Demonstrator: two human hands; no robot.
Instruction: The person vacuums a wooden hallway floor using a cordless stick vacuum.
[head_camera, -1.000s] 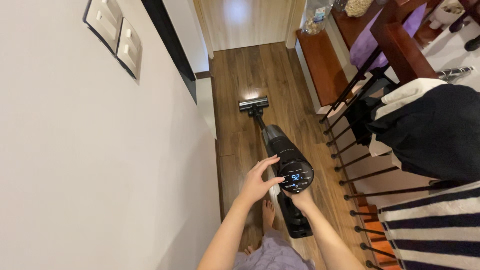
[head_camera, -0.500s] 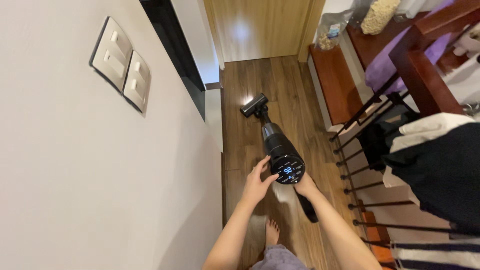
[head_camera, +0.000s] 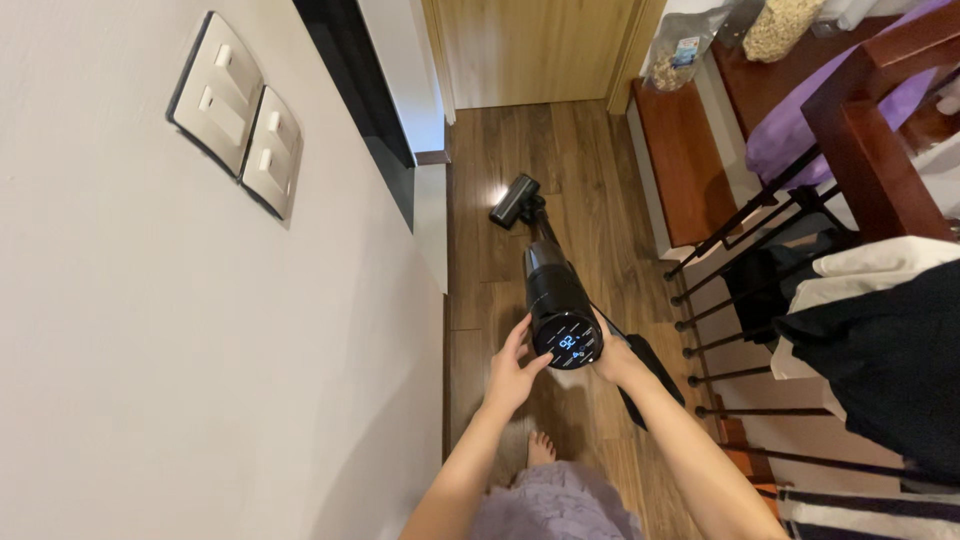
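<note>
Black stick vacuum (head_camera: 556, 290) is held over the wooden floor (head_camera: 590, 180), its brush head (head_camera: 515, 200) down on the boards near the left wall (head_camera: 150, 350). The handle is gripped by the right hand (head_camera: 612, 358), closed below the round lit display (head_camera: 567, 342). The display's left edge is touched by the open left hand (head_camera: 513, 368), fingers spread. A black railing (head_camera: 730, 300) with draped cloths (head_camera: 880, 330) is seen along the floor's right edge.

Both my bare forearms rise from the bottom of the frame toward its centre. My left hand (head_camera: 512, 370) sits just left of centre, fingers loosely spread and curved, thumb and forefinger tips stretched up and to the right. My right hand (head_camera: 612, 358) lies just right of centre, wrist bent, fingers curled out of sight in a grip.
</note>
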